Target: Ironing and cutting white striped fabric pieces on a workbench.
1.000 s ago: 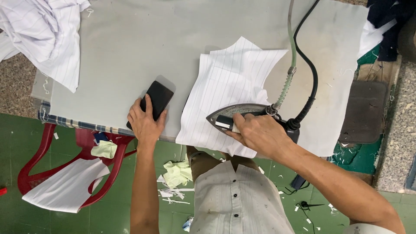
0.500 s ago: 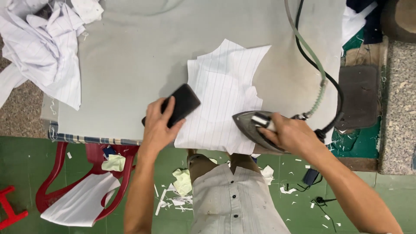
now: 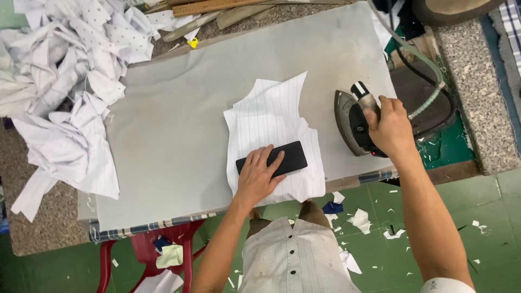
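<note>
A white pinstriped fabric piece [image 3: 271,116] lies on the grey padded ironing table [image 3: 173,125]. My left hand [image 3: 258,176] presses a flat black rectangular block [image 3: 290,157] onto the fabric's near part. My right hand [image 3: 388,127] grips the handle of a dark steam iron [image 3: 350,122], which is tipped on its side on the table's right edge, off the fabric, with its soleplate facing left.
A heap of white cut fabric pieces [image 3: 59,87] covers the table's left end. The iron's hose and cable [image 3: 429,76] run up to the right over a dark rest pad [image 3: 429,103]. Wooden rulers [image 3: 217,8] lie beyond the table. A red stool [image 3: 144,249] and scraps sit on the green floor.
My right hand has carried the iron off the fabric to the right edge and tipped it up. My left hand has slid the black block onto the fabric.
</note>
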